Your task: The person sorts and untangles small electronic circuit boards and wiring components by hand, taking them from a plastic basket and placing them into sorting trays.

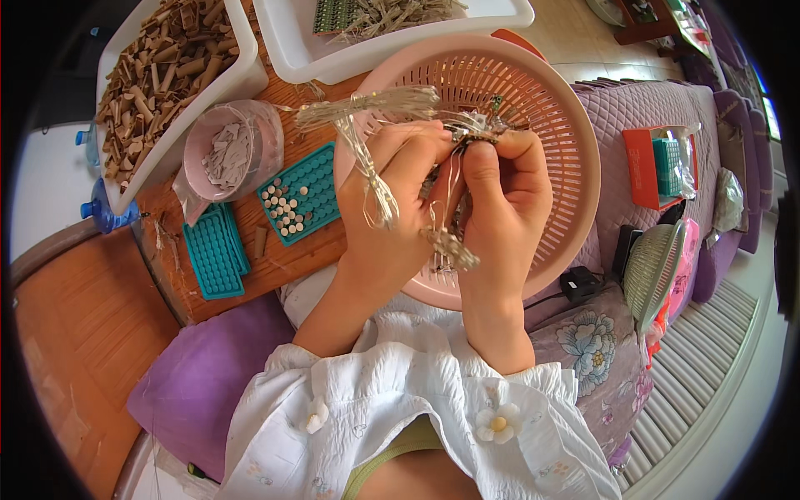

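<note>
Over a pink slotted basket [575, 225], my two hands meet at the fingertips. My left hand [392, 196] is closed around bundles of thin silvery wire string lights [371, 104], whose coiled loops stick out to its left and hang past the back of the hand. With thumb and bent forefinger, my right hand [504, 187] pinches a small dark piece [477, 137] at the wire ends; its exact kind is hard to make out. Another coiled wire bundle [450, 248] dangles between the wrists. Small green bits [497, 102] show just beyond the fingers.
On the wooden table at left stand a white bin [246, 71] of brown cardboard tubes, a pink bowl [193, 142] of pale strips, and teal trays [321, 179], one with round button cells. A white tray [292, 62] lies behind. Right, a red box [642, 167] rests on the sofa.
</note>
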{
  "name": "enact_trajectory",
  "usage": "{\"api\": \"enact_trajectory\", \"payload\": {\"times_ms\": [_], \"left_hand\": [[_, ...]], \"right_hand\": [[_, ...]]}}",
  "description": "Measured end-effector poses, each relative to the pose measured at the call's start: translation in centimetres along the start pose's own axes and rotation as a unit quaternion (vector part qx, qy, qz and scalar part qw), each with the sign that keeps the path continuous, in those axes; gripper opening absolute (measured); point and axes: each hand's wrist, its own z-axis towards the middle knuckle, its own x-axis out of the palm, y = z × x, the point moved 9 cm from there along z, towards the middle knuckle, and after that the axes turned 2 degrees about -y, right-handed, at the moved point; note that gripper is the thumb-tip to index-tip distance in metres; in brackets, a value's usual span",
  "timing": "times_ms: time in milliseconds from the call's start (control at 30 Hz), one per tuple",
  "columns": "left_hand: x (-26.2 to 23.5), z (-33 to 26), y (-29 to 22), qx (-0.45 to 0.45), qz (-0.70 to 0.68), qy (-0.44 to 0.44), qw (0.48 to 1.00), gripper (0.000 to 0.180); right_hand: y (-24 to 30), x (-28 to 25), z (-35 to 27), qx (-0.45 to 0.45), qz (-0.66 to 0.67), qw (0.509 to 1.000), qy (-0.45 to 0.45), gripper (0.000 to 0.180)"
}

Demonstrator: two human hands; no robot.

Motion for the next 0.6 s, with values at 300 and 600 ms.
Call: {"api": "enact_trajectory", "payload": {"times_ms": [300, 600], "left_hand": [[0.0, -0.3, 0.2, -0.023, 0.01, -0.041, 0.999, 0.012], [-0.9, 0.6, 0.0, 0.012, 0.039, 0.001, 0.999, 0.019]], "right_hand": [[-0.7, 0.2, -0.2, 0.027, 0.013, 0.999, -0.025, 0.006], [0.4, 0.5, 0.6, 0.028, 0.013, 0.997, 0.068, 0.007]]}}
